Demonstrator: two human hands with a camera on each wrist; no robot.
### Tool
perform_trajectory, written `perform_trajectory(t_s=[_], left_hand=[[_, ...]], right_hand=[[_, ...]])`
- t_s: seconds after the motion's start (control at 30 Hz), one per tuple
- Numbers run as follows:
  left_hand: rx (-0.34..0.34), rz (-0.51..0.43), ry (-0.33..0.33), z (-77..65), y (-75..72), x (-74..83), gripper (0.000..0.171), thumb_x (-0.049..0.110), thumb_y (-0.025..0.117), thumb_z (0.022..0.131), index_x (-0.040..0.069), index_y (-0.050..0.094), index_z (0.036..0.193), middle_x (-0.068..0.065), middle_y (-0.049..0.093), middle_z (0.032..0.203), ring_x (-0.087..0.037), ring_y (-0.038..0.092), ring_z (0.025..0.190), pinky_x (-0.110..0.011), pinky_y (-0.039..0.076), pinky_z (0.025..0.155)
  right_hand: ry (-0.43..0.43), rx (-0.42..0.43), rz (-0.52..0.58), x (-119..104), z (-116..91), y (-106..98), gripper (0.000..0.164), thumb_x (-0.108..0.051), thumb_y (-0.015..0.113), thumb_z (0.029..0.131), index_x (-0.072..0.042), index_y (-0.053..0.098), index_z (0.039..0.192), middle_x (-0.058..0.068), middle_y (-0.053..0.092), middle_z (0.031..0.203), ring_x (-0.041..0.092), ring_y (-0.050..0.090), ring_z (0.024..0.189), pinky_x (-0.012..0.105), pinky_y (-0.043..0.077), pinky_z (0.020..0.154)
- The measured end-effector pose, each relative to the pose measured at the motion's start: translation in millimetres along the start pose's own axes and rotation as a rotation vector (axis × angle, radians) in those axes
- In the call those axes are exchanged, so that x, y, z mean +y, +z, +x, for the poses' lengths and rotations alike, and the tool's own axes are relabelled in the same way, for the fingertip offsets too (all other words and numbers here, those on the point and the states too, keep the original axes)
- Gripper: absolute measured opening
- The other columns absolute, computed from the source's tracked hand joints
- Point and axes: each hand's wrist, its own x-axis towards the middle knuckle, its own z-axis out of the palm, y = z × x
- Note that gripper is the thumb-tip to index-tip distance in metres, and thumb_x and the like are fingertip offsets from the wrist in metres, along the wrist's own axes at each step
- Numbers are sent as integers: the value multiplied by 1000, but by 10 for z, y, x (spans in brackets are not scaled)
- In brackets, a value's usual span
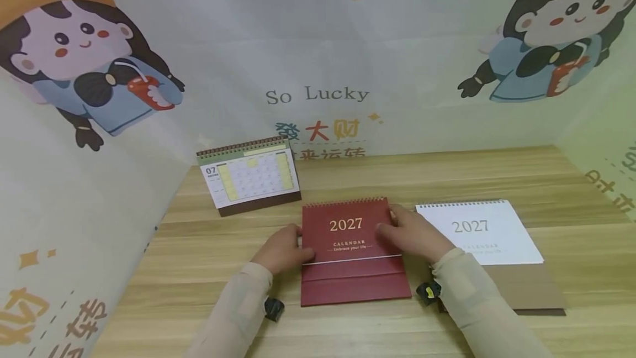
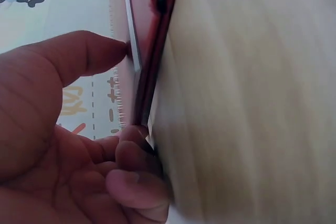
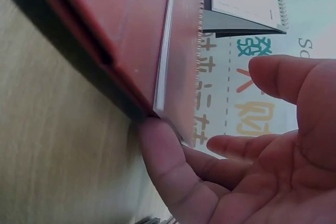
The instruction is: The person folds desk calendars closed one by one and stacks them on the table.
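Red calendar (image 1: 354,247), spiral (image 1: 345,202) crosswise at back

Tabletop (image 1: 358,327): light wood-look surface, yellowish-brown, with grain streaks running roughly side to side. Three desk calendars on or at it. Back left: green-topped calendar (image 1: 258,178), propped up, page "07" showing, dark brown base on the wood. Centre: red calendar (image 1: 348,242), gold "2027" on cover, spiral along far edge; can't tell if its base fully touches. Right: white calendar (image 1: 477,222), "2027" too, brown base on the wood, partly hidden.
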Motion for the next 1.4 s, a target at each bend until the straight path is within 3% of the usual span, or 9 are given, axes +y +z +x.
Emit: perform_trajectory(t_s=[0.17,0.3,0.53,0.67,0.8,1.0,1.17,1.4], left_hand=[[2,14,-19,-11,-24,27,38,26,72,87,-3,63,110,-7,66,91,-21,58,82,-44,51,85],[63,83,0,-22,-42,109,46,31,69,90,-5,59,117,-13,62,100,-25,58,88,-46,51,87],[71,267,158,-29,33,287,67,44,72,88,0,51,134,-24,45,133,-37,44,121,-49,42,103],[83,365,229,-1,132,316,69,49,66,92,2,48,140,-28,35,144,-45,31,136,-54,32,111],[43,491,187,32,240,283,73,55,51,98,8,39,151,-28,21,157,-47,15,145,-61,27,110],[-130,648,82,-19,272,338,75,64,33,100,19,24,159,-17,9,164,-38,7,149,-60,27,111],[-210,674,23,-42,234,407,76,65,28,100,20,17,160,-15,3,165,-36,3,150,-61,25,112],[-207,649,15,-52,220,453,75,64,30,100,20,18,160,-14,3,165,-35,1,150,-62,21,112]], right_hand=[[-12,5,-45,-39,-22,-27,55,-28,54,99,6,47,141,27,58,132,43,53,125,55,41,103],[-19,33,-105,-84,0,-16,55,-27,56,99,9,47,140,28,58,130,44,52,124,56,41,102],[-87,94,-263,-179,146,110,50,-31,59,96,6,57,129,27,55,129,42,52,121,55,43,101],[-82,34,-405,-188,185,193,66,-40,59,97,7,45,141,33,39,145,49,33,137,61,32,108],[-70,-85,-532,-165,200,270,81,-50,53,99,6,28,152,31,23,156,49,15,145,68,24,108],[-21,-197,-609,0,267,419,87,-61,41,99,-3,16,158,23,4,163,40,0,149,67,21,109],[-2,-229,-617,97,325,489,89,-65,38,97,-7,11,159,20,-3,163,38,-5,149,66,19,110],[-4,-228,-584,103,321,469,90,-65,39,97,-6,11,159,21,-4,163,38,-7,149,67,16,111]])
